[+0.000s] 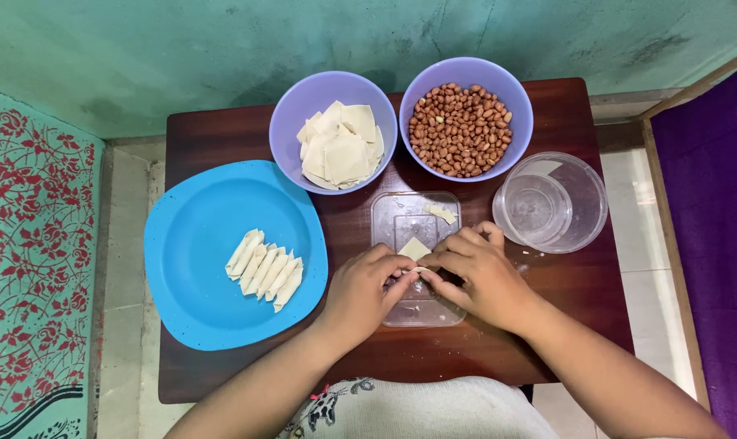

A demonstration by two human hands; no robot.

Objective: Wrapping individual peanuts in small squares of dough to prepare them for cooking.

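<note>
My left hand [367,286] and my right hand [476,272] meet over a clear plastic tray [401,213] on the dark wooden table [214,134]. Both pinch a pale square dough wrapper [414,249] between fingertips, its lower edge being folded. A small scrap of dough [442,213] lies farther back on the tray. To the left, a blue plate [198,244] carries several rolled dough pieces [264,270] in a row.
At the back stand a lilac bowl [291,110] of square dough wrappers [341,145] and a second lilac bowl [521,106] full of peanuts [460,128]. A clear round container [584,203] with water sits at the right. A patterned cloth [27,244] hangs left.
</note>
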